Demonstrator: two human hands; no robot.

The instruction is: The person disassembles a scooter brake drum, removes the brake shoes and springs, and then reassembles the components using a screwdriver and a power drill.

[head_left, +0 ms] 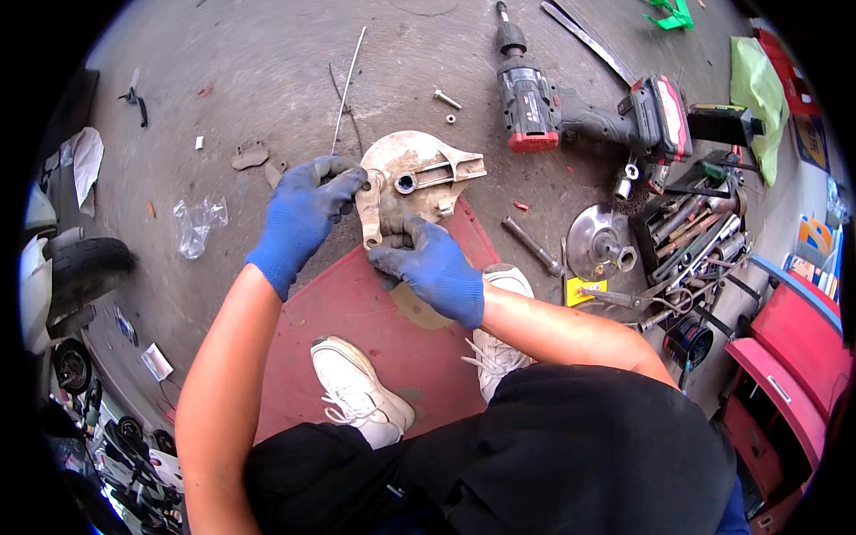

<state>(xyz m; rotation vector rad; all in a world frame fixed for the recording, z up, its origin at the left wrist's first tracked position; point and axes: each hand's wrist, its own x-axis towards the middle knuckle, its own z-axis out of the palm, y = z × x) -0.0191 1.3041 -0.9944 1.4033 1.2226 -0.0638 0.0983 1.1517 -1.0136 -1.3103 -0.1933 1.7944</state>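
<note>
Fingers of the left hand (308, 203), in a blue glove with a dark palm, close around the upper end of a short metal arm (371, 212) at the left side of a dirty, rounded metal plate (406, 153). Fingers of the right hand (439, 272), gloved alike, curl in at the plate's lower edge, with the thumb near the arm's lower end, so in this head view both hands grip the one piece. It is held up in front of the person, over the far edge of a red mat (334, 303).

As far as this shows, the work is partway along. The arm already sits against the plate, though whether it is fastened tight I cannot tell. The plate itself is apart from any machine, so mounting looks undone.

A bolt (446, 100) and a nut (450, 119) lie loose on the ground beyond the plate, near a cordless drill (535, 98) resting on its side. A long bolt (532, 245) and a shiny disc (588, 239) lie to the right, beside a heap of hand tools (700, 227). Whether any of these loose parts belong to the plate is unclear.
</note>
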